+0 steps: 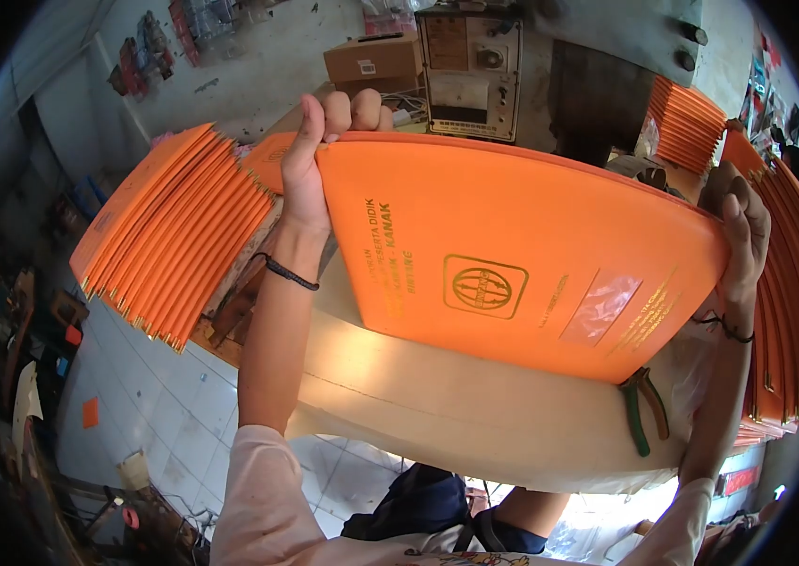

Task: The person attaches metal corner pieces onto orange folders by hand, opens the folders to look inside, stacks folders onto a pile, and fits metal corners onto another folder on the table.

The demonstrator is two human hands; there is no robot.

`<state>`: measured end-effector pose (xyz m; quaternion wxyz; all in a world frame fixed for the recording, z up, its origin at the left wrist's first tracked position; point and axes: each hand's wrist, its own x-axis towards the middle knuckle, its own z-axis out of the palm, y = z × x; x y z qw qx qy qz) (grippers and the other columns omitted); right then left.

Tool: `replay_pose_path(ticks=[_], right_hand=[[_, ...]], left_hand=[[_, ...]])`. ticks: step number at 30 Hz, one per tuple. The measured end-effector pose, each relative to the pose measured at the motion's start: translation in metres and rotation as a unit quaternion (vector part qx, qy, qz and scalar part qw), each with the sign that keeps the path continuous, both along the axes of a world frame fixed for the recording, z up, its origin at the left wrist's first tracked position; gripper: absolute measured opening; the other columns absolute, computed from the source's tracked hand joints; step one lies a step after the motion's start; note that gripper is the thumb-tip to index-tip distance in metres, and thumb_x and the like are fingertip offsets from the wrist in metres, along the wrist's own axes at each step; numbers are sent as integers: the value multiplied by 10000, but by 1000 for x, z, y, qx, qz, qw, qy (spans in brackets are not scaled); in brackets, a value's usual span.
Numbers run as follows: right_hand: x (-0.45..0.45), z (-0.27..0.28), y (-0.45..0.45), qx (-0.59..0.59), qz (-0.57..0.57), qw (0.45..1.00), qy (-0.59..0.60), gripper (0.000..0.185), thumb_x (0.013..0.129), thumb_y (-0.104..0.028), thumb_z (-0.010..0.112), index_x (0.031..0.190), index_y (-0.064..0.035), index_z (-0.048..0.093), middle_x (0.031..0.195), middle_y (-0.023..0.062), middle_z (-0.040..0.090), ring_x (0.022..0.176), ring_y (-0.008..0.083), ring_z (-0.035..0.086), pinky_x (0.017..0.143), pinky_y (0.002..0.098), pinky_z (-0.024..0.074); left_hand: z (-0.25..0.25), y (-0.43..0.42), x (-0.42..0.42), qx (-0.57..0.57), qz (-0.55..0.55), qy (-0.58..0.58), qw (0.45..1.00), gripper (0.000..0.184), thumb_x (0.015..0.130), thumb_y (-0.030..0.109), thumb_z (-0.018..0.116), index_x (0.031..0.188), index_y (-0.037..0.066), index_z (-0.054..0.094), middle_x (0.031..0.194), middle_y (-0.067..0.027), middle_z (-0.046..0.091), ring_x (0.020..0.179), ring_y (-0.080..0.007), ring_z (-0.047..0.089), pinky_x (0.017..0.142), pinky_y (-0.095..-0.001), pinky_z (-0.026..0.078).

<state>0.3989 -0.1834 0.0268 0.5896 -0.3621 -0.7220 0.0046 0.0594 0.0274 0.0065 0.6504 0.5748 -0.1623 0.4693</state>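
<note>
An orange folder [532,255] with gold lettering and a gold emblem is held up, tilted, over the pale work surface [418,373]. My left hand [324,151] grips its upper left corner, thumb on the front and fingers curled over the top edge. Around the right edge, my right hand [741,231] is closed with its thumb on the front. The folder's lower edge is close to the surface; whether it touches, I cannot tell. Pliers with green handles [643,410] lie below its lower right corner.
Stacked orange folders stand at the left [173,236], at the far right [786,292] and at the back right [682,123]. Behind the held folder are a machine with a control panel [471,71] and a cardboard box [371,58].
</note>
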Motion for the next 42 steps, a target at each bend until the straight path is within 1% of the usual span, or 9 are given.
replay_pose_path(ticks=[6, 9, 18, 21, 26, 29, 35, 37, 42], right_hand=[[-13, 3, -3, 20, -96, 995, -5, 392, 957, -323, 374, 648, -83, 348, 685, 8, 362, 621, 110, 311, 565, 270, 239], [-5, -2, -3, 15, -21, 999, 22, 409, 952, -364, 345, 644, -95, 336, 671, 18, 353, 609, 130, 311, 559, 276, 244], [-4, -6, 7, 51, 63, 995, 62, 413, 960, -369, 330, 637, -111, 325, 671, 13, 344, 613, 121, 296, 552, 273, 246], [-8, -7, 8, 26, 98, 985, 141, 414, 961, -375, 340, 642, -110, 339, 674, 9, 340, 611, 120, 297, 556, 268, 253], [-7, -8, 6, 22, 84, 988, 131, 428, 973, -362, 337, 635, -99, 337, 670, 18, 351, 612, 120, 302, 564, 267, 263], [-5, -6, 3, 20, 55, 993, 102, 439, 978, -354, 326, 623, -97, 328, 667, 24, 357, 611, 121, 303, 564, 270, 262], [-14, -5, 3, 21, 69, 991, 113, 446, 976, -359, 323, 609, -106, 317, 665, 15, 341, 606, 119, 283, 555, 273, 236], [-19, -6, 3, 13, 89, 985, 147, 447, 975, -361, 322, 608, -107, 317, 666, 11, 338, 605, 119, 280, 555, 274, 234], [-16, -3, 3, 47, 37, 996, 61, 446, 964, -360, 332, 612, -85, 321, 663, 18, 339, 600, 128, 289, 558, 279, 235]], left_hand=[[4, -1, -2, -3, -18, 7, 1000, 498, 990, 498, 269, 643, 140, 281, 669, -3, 262, 655, -149, 274, 609, -276, 299], [3, 0, 1, -17, 3, 10, 1000, 495, 991, 494, 265, 647, 140, 297, 654, -6, 270, 635, -144, 281, 592, -270, 309], [0, -1, 2, -11, 15, -1, 1000, 478, 983, 505, 302, 679, 137, 329, 676, -1, 273, 633, -131, 294, 561, -257, 322], [-1, 1, 0, 13, 33, 2, 999, 468, 983, 500, 311, 684, 139, 318, 694, 2, 265, 642, -131, 294, 570, -258, 326], [-1, 2, -1, 17, 30, -1, 999, 443, 992, 462, 323, 691, 138, 292, 711, -1, 252, 665, -135, 303, 600, -262, 325], [1, 0, -2, 55, 92, -1, 994, 430, 1000, 420, 330, 686, 131, 281, 699, -7, 262, 656, -135, 294, 603, -265, 302], [8, 3, -9, 140, 336, 25, 931, 451, 1003, 373, 340, 657, 87, 299, 668, -28, 321, 634, -138, 289, 595, -267, 269], [7, 3, -7, 153, 374, 11, 915, 423, 1008, 340, 307, 665, 95, 283, 673, -23, 306, 633, -137, 271, 598, -267, 259], [6, 7, -10, 181, 401, 3, 898, 449, 1002, 366, 270, 660, 76, 293, 688, -34, 328, 650, -143, 296, 616, -270, 268]])
